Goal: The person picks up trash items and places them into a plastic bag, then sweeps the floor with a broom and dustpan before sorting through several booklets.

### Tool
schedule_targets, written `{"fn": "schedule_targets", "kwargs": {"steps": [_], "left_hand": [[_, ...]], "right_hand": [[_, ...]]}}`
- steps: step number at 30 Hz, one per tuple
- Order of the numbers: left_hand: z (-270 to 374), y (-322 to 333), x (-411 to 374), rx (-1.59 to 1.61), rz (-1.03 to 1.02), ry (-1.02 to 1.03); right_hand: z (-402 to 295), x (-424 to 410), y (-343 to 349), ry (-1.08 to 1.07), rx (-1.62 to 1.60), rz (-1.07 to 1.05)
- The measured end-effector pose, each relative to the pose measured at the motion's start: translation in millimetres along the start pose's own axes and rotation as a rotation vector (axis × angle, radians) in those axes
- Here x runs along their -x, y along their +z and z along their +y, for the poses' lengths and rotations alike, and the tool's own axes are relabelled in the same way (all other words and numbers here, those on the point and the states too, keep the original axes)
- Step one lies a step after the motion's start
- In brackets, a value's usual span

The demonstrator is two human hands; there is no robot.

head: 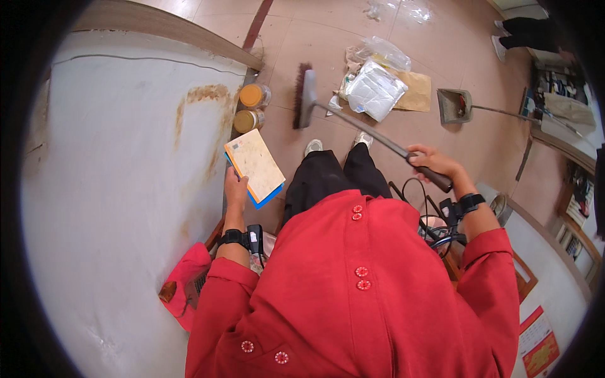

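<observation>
My left hand [236, 188] grips a thin stack of books or notebooks [256, 165], with a pale stained cover on top and a blue one beneath, beside the white wall. My right hand [436, 164] is closed round the dark grip of a broom [364, 127]. The broom's head, with dark red bristles, is over the tiled floor ahead of my feet, raised or touching I cannot tell. To its right lie a silvery foil package [376, 90], a brown paper sheet or envelope [415, 92] and a clear plastic bag [388, 53].
Two jars with orange-yellow lids [251, 95] stand against the wall's end. A long-handled dustpan [454, 107] holding some debris rests on the floor at the right. Another person's dark-trousered legs [527, 35] are at the upper right. Wooden chair parts [523, 279] are close behind me.
</observation>
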State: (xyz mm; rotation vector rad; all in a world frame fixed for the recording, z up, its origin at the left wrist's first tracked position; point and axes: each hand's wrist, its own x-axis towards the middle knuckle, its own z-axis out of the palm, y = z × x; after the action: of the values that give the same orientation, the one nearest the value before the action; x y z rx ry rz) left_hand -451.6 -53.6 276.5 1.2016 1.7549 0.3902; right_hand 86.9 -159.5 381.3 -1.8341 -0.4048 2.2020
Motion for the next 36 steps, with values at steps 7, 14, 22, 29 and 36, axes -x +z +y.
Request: {"fn": "schedule_targets", "kwargs": {"steps": [7, 14, 22, 29, 36], "left_hand": [[-1.7, 10.3, 27.1, 0.008, 0.138, -0.085], [37.5, 20.9, 52.4, -0.149, 0.234, -0.256], [14.1, 38.1, 39.8, -0.058, 0.295, -0.148], [41.3, 54.3, 25.7, 0.008, 0.233, -0.127], [69.5, 53.8, 11.4, -0.210, 0.199, -0.052]], "right_hand": [[-23.0, 22.6, -110.8, 0.018, 0.219, 0.170], [-78.1, 98.3, -93.7, -0.051, 0.086, 0.158], [-10.0, 16.1, -117.2, -0.734, 1.180, 0.443], [-40.2, -95.0, -77.1, -0.450, 1.223, 0.414], [-22.8, -12.1, -101.4, -0.211, 1.471, 0.549]]}}
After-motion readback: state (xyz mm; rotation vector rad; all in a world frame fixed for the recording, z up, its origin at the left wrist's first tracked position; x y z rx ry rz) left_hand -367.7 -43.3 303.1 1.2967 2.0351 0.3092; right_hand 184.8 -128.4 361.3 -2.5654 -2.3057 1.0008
